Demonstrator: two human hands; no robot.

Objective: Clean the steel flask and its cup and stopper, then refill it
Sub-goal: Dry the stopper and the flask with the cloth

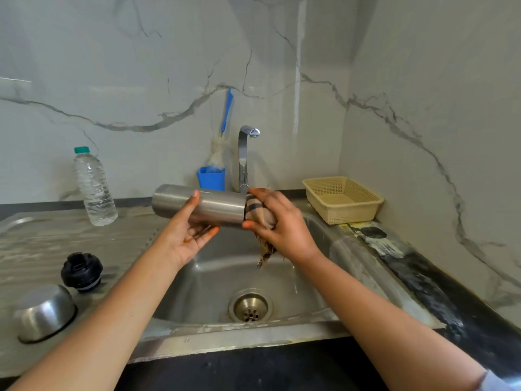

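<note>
The steel flask (214, 205) lies sideways in the air over the sink basin (214, 283). My left hand (189, 230) holds it from below, thumb up across its side. My right hand (277, 221) grips a brown checked cloth (260, 214) wrapped round the flask's right end, with a tail of cloth hanging down. On the draining board to the left stand the black stopper (81, 271) and the steel cup (45, 311), upside down.
A plastic water bottle (94, 187) stands at the back left. The tap (244, 159), a blue holder (211, 178) with a brush, and a beige basket (342, 199) line the back. The drain (251, 306) sits below the hands.
</note>
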